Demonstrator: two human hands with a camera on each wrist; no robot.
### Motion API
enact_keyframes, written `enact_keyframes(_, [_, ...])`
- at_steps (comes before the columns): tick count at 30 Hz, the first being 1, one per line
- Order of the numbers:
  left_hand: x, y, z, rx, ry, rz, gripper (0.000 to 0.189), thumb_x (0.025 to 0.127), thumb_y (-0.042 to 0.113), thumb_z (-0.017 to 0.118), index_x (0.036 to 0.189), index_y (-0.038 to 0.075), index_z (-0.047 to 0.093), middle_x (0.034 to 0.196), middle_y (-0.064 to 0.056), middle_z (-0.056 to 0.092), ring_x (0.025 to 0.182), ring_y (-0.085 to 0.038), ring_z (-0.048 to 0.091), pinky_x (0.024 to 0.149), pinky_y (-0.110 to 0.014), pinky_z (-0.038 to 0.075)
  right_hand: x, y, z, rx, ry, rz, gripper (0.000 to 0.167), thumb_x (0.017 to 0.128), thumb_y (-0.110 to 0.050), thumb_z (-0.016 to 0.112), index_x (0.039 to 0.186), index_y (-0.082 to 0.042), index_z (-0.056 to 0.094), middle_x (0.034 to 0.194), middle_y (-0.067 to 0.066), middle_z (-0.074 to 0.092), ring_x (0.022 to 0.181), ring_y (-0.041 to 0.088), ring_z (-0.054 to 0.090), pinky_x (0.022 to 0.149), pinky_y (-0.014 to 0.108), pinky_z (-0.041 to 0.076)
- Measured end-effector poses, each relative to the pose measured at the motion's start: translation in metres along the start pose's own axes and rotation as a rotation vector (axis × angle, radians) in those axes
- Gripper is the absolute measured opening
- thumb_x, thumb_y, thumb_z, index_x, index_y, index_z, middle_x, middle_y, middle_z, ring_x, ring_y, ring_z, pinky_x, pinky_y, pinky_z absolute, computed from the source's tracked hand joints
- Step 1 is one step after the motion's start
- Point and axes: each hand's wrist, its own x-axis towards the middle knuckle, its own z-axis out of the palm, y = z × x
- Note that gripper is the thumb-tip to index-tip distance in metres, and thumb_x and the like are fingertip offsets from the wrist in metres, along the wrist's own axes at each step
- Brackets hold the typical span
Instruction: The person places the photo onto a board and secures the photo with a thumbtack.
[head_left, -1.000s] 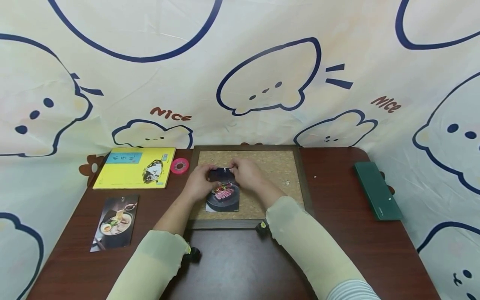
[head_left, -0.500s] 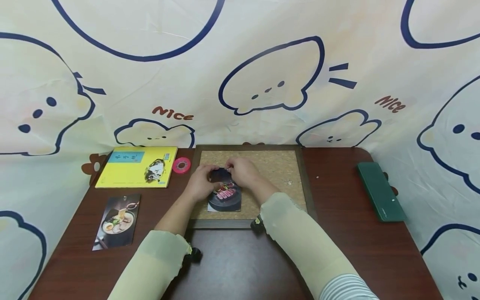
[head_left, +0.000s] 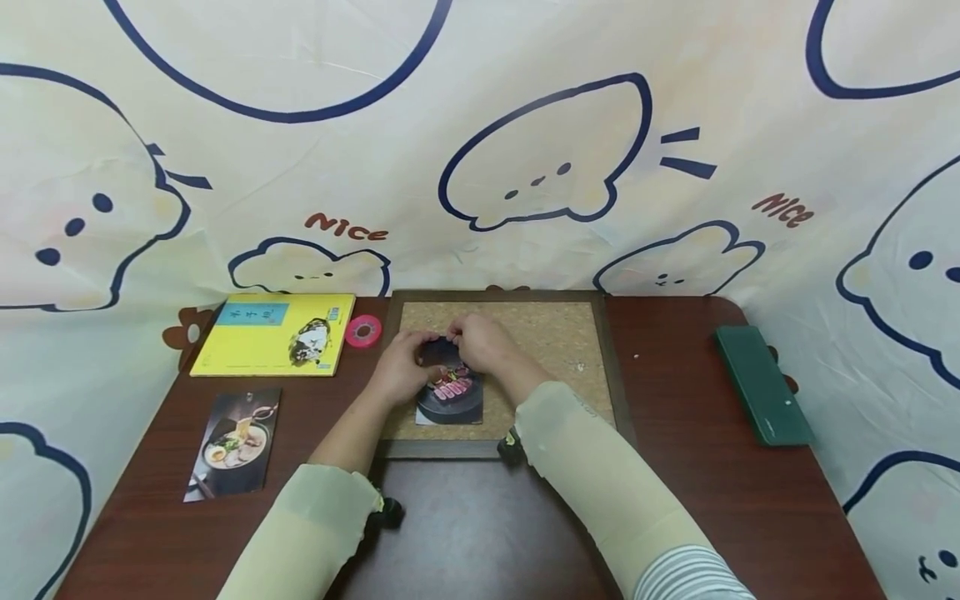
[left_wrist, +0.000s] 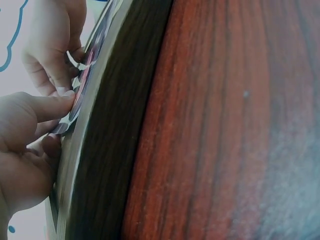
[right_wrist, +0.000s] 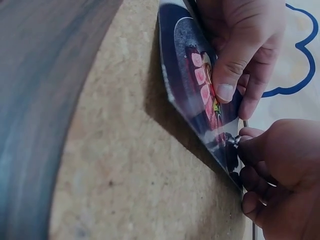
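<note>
A photo card of sliced meat on a dark plate point(head_left: 452, 390) lies against the cork board point(head_left: 532, 350). In the head view my left hand point(head_left: 401, 367) holds its left side. Its thumb lies on the printed face, as the right wrist view shows, and one long edge of the card lifts off the cork point(right_wrist: 120, 150). My right hand point(head_left: 487, 343) is at the card's top edge. There its fingertips pinch a small shiny push pin point(right_wrist: 235, 140) against the card; whether the point is in the cork cannot be seen.
To the left lie a yellow book point(head_left: 262, 342), a pink tape roll point(head_left: 363, 331) and a ramen photo card point(head_left: 234, 446). Small clear pins point(head_left: 577, 366) sit on the board's right part. A green box point(head_left: 762, 383) stands at the table's right edge.
My right hand and forearm have shifted slightly left along the card's top edge. My left hand keeps its hold, and the card stays in about the same place.
</note>
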Motion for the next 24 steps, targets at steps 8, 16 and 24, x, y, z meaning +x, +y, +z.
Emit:
enact_keyframes(8, [0.0001, -0.0003, 0.0012, 0.012, 0.017, 0.037, 0.063, 0.087, 0.019, 0.083, 0.144, 0.005, 0.060, 0.146, -0.017, 0.051, 0.116, -0.033, 0.056, 0.096, -0.049, 0.047, 0.0054, 0.0036, 0.0023, -0.020, 0.015, -0.038, 0.019, 0.105, -0.019, 0.059, 0.112, -0.016, 0.076, 0.111, 0.002, 0.074, 0.110, 0.024, 0.067, 0.098, 0.039, 0.052])
enact_keyframes(16, [-0.0008, 0.0004, 0.0017, 0.011, 0.016, 0.033, 0.064, 0.087, 0.019, 0.083, 0.144, 0.005, 0.059, 0.146, -0.017, 0.051, 0.117, -0.032, 0.055, 0.097, -0.049, 0.047, 0.0058, 0.0046, 0.0023, 0.013, 0.044, -0.001, 0.016, 0.103, -0.019, 0.062, 0.108, -0.016, 0.077, 0.108, 0.001, 0.075, 0.105, 0.022, 0.068, 0.094, 0.038, 0.053])
enact_keyframes(24, [0.0001, 0.0005, 0.0019, 0.015, 0.017, 0.032, 0.062, 0.088, 0.019, 0.083, 0.144, 0.005, 0.060, 0.147, -0.016, 0.051, 0.112, -0.032, 0.056, 0.094, -0.047, 0.047, 0.0064, 0.0021, 0.0013, 0.011, 0.034, 0.035, 0.016, 0.103, -0.022, 0.062, 0.104, -0.018, 0.077, 0.106, -0.001, 0.074, 0.103, 0.020, 0.069, 0.093, 0.037, 0.053])
